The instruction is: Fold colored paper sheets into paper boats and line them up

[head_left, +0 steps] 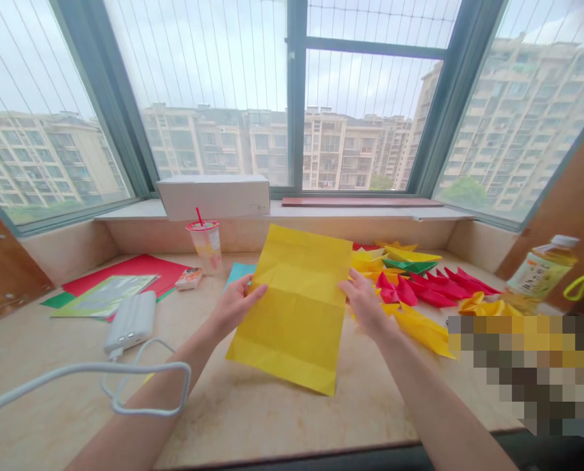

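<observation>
Yellow sheet (299,307), creased, held tilted above the table (252,412). Left hand (233,304) pinches its left edge, fingers closed on paper. Right hand (365,302) grips its right edge likewise. Folded paper pieces (419,281) lie just right of the sheet; power bank (131,322) well left.

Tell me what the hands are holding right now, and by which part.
Both hold one yellow sheet of creased paper: the left hand pinches its left edge, the right hand its right edge, about mid-height.
</observation>
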`<state>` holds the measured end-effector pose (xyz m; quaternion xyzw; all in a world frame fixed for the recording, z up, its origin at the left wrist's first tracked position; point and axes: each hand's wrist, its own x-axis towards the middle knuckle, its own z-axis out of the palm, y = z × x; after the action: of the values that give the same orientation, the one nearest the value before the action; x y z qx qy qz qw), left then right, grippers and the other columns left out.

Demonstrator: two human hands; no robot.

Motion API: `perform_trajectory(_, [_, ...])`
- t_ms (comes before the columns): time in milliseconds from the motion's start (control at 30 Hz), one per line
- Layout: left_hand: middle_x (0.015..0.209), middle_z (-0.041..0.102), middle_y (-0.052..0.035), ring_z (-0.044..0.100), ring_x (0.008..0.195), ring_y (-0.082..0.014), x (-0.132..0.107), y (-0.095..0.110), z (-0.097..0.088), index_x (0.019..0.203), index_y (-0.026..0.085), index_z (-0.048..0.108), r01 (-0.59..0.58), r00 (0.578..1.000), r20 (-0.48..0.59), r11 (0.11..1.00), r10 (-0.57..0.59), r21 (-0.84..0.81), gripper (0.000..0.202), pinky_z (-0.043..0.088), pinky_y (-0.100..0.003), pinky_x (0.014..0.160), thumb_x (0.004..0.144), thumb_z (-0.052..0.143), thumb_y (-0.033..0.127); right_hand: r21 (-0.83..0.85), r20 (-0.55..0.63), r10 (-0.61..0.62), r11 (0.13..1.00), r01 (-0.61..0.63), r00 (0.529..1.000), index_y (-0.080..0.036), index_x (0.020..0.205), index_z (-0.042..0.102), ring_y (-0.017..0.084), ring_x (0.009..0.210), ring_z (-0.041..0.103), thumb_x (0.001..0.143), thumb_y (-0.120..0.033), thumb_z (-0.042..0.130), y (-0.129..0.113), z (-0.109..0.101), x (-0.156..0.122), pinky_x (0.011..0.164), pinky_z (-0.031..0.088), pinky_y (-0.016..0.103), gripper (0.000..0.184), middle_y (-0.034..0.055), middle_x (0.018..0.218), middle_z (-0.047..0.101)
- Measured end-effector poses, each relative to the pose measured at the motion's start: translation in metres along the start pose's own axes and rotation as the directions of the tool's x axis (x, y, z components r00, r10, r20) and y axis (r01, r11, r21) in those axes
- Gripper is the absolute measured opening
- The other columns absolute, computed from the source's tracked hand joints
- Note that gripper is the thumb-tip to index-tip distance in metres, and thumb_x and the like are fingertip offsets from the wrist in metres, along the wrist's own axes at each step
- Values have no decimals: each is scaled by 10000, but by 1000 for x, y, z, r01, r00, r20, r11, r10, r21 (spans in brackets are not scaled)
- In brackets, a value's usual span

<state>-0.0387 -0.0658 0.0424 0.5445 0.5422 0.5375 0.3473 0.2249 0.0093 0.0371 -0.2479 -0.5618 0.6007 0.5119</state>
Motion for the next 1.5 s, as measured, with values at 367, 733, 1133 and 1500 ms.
perform_trajectory(367, [862, 764, -45, 741, 739, -221, -2, -7, 9, 1063, 190, 582, 78, 997, 44, 923, -67, -378, 451, 579, -301, 666, 729, 788, 412, -78, 227, 135, 990, -120, 964, -205, 1067, 716, 296, 942, 710, 675, -434, 821, 5, -8, -3, 892, 542, 468, 466, 96, 1080, 746])
perform_trajectory(733, [869, 761, -68, 715, 742, -215, -7, 0, 11, 968, 171, 708, 106, 994, 74, 872, -80, -479, 349, 551, -296, 677, 664, 815, 306, -104, 11, 32, 994, -30, 999, -235, 823, 784, 298, 1034, 664, 617, -408, 813, 8, -21, 2, 805, 551, 379, 270, 89, 1163, 703])
perform_trajectory(1133, [963, 753, -66, 721, 875, -248, -14, 5, 8, 1329, 266, 543, 233, 951, 286, 875, -114, -424, 596, 545, -324, 724, 794, 688, 484, -86, -85, 30, 996, -37, 996, -204, 624, 737, 245, 870, 655, 551, -207, 763, 7, -20, 1, 713, 542, 355, 78, 49, 1231, 621])
perform_trajectory(1500, [918, 750, -53, 728, 779, -202, -2, -7, 7, 1359, 222, 432, 84, 993, -44, 923, -108, -375, 780, 577, -305, 704, 689, 823, 297, -220, 75, -30, 974, 46, 997, -265, 998, 754, 268, 1285, 503, 642, -263, 771, 14, -9, 0, 988, 486, 380, 357, 63, 1453, 461])
